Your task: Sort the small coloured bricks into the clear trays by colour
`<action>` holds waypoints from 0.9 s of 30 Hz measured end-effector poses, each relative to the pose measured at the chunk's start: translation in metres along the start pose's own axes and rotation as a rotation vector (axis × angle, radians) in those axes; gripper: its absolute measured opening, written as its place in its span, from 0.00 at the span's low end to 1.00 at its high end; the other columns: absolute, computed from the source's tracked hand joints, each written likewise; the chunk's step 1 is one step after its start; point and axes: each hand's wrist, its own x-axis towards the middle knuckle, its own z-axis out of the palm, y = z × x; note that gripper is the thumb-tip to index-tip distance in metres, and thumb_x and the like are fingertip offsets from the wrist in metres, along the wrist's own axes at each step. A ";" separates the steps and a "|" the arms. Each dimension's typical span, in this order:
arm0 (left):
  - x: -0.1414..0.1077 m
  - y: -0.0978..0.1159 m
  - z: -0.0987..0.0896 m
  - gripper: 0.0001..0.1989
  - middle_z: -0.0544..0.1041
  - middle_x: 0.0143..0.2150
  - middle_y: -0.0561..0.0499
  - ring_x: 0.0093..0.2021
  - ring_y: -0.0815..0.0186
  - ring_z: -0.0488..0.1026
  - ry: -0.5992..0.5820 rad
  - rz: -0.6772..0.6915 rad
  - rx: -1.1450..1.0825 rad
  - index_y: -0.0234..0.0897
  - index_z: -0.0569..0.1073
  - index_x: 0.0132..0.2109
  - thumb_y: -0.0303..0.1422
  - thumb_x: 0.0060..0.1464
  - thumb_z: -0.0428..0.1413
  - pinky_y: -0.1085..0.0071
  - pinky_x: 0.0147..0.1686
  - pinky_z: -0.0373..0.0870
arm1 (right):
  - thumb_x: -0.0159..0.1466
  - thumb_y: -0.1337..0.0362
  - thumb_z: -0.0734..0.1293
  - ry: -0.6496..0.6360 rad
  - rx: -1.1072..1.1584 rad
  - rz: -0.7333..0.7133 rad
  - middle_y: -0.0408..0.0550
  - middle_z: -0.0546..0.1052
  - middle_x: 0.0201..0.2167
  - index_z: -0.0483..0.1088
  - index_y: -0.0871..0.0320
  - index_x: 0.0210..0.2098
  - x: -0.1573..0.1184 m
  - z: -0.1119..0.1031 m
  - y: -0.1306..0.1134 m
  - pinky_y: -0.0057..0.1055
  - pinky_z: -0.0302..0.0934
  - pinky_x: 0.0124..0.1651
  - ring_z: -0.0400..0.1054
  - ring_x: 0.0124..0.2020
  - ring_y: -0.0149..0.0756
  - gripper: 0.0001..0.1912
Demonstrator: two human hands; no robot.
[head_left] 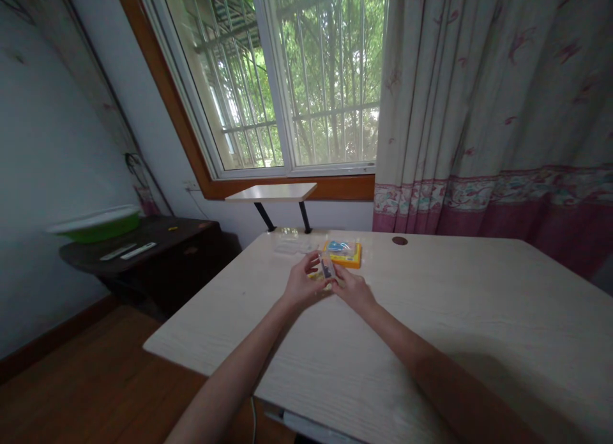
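Between both hands, above the pale desk (431,284), is a small clear plastic case (327,265) with something dark inside it. My left hand (304,283) grips it from the left, thumb and fingers curled round its side. From the right, my right hand (353,287) pinches its lower edge. Just behind the hands lies a yellow box (353,262), with a clear packet (342,248) showing blue on top of it. A clear plastic tray (290,244) rests left of that box. Some yellowish thing shows under the hands, too small to name.
A raised shelf (272,192) on black legs stands at the desk's back edge. Close to the curtain (431,112) is a round brown cable cover (399,241). To the left, a dark side table (177,246) bears a green basin (100,224) and two flat whitish objects.
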 end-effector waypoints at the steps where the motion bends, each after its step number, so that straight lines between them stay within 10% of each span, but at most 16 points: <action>1: 0.000 0.000 0.000 0.33 0.70 0.48 0.45 0.45 0.59 0.70 0.002 0.006 0.007 0.38 0.62 0.50 0.27 0.33 0.63 0.63 0.42 0.70 | 0.55 0.66 0.62 -0.004 -0.006 0.002 0.47 0.75 0.40 0.61 0.54 0.53 0.000 0.000 0.000 0.30 0.65 0.42 0.71 0.38 0.37 0.25; 27: -0.002 0.010 -0.003 0.31 0.69 0.48 0.49 0.47 0.61 0.67 -0.095 0.098 0.321 0.39 0.61 0.51 0.29 0.36 0.59 0.63 0.48 0.64 | 0.53 0.65 0.63 -0.062 0.078 0.055 0.49 0.74 0.39 0.60 0.56 0.52 0.001 -0.003 -0.001 0.31 0.63 0.39 0.69 0.37 0.38 0.26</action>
